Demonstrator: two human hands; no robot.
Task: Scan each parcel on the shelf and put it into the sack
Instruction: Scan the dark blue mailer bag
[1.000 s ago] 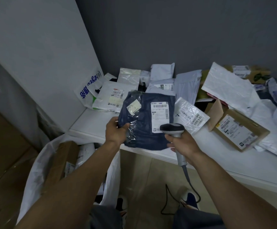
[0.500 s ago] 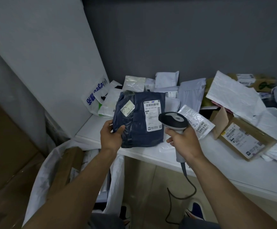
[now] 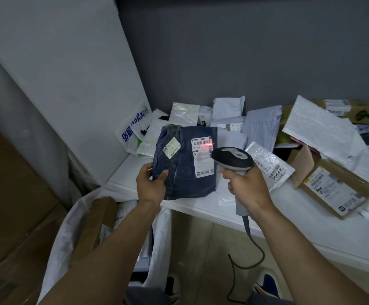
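Observation:
My left hand (image 3: 151, 186) grips the lower left corner of a dark blue plastic-wrapped parcel (image 3: 183, 172), held upright over the front of the white shelf (image 3: 201, 205). A white shipping label (image 3: 203, 157) faces me, and a red scan line glows across its barcode. My right hand (image 3: 247, 190) grips a grey corded barcode scanner (image 3: 233, 158), its head just right of the label. The white sack (image 3: 69, 234) stands open below my left arm, with a brown box (image 3: 95, 225) and other parcels inside.
Several white and grey mailer bags (image 3: 260, 126) are piled at the back of the shelf. A brown cardboard parcel (image 3: 337, 190) lies at right, and a clear-bagged labelled parcel (image 3: 269, 166) sits behind the scanner. Cardboard boxes (image 3: 9, 205) stand at left. The scanner cable (image 3: 251, 256) hangs toward the floor.
My left hand has raised the blue parcel off the shelf and tilted it upright. My right hand has brought the scanner up to the label, and the red scan line now shows.

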